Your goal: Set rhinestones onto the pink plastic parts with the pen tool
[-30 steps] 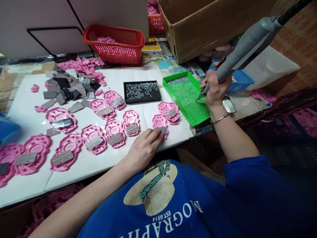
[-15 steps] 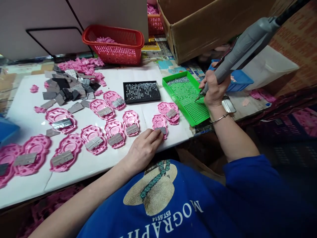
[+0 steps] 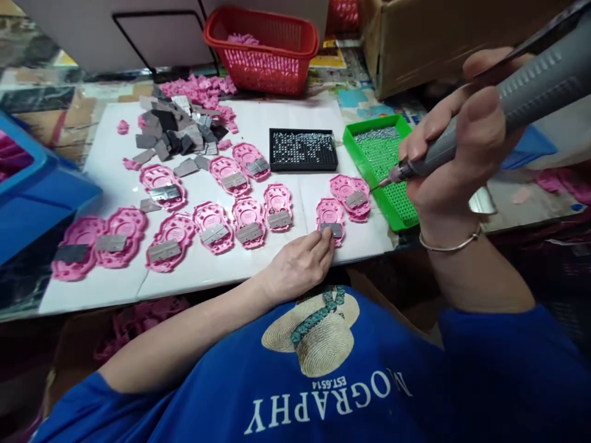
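My right hand [image 3: 462, 141] is wrapped round a grey electric screwdriver [image 3: 530, 86]. Its tip points down and left, in front of the left edge of the green perforated tray [image 3: 399, 200] of screws. My left hand [image 3: 305, 261] rests at the table's front edge, its fingers closed on a grey plate [image 3: 333, 229] lying across a pink plastic shell [image 3: 329, 209]. Just behind, another pink shell [image 3: 345, 184] carries a grey plate and overlaps a further pink piece. A black tray [image 3: 302, 161] with rows of screws lies further back. My left fingertips are partly hidden.
Several pink shells with grey plates [image 3: 170, 251] spread leftward over the white board. Behind them lie a heap of loose grey plates [image 3: 161, 126] and pink pieces [image 3: 198, 89]. A red basket [image 3: 263, 67], a blue bin [image 3: 41, 178] and a cardboard box [image 3: 415, 49] stand around.
My right hand has lifted the screwdriver from over the green tray's holes, bringing it nearer and toward the tray's left edge. My left hand stays on the same shell; the view has shifted left.
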The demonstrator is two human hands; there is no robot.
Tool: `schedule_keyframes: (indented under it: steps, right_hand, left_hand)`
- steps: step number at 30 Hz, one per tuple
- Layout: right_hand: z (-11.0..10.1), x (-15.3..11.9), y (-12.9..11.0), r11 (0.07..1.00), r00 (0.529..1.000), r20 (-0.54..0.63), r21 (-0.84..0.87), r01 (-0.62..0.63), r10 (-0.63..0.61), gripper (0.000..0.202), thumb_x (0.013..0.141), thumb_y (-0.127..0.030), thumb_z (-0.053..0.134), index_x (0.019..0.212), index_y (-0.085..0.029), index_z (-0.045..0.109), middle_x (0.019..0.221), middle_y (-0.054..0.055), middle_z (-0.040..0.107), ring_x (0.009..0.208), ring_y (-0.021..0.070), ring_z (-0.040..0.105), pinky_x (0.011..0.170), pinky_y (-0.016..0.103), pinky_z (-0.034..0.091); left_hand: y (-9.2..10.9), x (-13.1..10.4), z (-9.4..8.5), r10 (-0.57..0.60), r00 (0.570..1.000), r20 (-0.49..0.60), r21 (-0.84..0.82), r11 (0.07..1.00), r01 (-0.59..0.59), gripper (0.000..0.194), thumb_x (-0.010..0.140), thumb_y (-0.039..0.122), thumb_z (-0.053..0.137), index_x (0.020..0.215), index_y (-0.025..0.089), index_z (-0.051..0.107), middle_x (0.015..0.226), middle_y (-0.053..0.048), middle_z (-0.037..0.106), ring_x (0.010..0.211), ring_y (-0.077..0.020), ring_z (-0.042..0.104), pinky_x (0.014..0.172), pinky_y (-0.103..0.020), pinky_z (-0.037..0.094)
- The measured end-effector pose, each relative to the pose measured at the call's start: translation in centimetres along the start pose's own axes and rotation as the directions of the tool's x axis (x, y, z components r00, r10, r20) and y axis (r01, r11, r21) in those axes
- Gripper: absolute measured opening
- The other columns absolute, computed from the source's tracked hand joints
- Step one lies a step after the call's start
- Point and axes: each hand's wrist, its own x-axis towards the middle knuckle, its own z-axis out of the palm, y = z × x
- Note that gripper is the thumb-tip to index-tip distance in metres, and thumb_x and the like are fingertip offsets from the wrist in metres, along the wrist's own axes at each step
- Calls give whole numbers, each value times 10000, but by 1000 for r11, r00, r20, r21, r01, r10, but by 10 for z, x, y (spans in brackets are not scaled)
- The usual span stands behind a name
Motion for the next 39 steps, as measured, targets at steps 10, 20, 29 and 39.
schedule_keyframes:
  steps: [10,20,29,39]
  right_hand:
    - [43,-50,13,968,952,227,95,-233,207,288,754,-484,793,978,-350,670,574,-77,500,384,105,448,374,283,367]
    - [43,-54,16,954,924,255,28,-300,283,365,735,-536,782,985,-328,615,561,-79,505,398,123,450,399,293,386]
    - [44,-56,20,963,920,320,69,-262,228,241,799,-419,740,1011,-348,649,605,-82,569,406,120,460,389,291,344]
    - [44,-49,14,960,938,292,151,-238,186,235,786,-405,775,978,-314,676,588,-78,540,380,100,444,365,285,310]
  left_hand:
    - [2,0,-4,-8,996,88,3,1000,7,252,978,58,458,1136,-17,638,1182,-231,702,905,-201,700,710,-285,571]
    - [2,-1,-1,-21,996,88,-10,1000,21,282,999,78,410,1112,4,658,1203,-219,698,908,-203,677,681,-283,557]
    - [1,-1,-2,-29,991,132,-67,997,38,296,1003,80,398,1145,6,647,1220,-219,688,989,-205,665,738,-293,557]
    - [0,-2,-2,-67,991,118,-53,996,74,279,1020,115,395,1098,73,659,1235,-145,697,928,-167,657,719,-271,548]
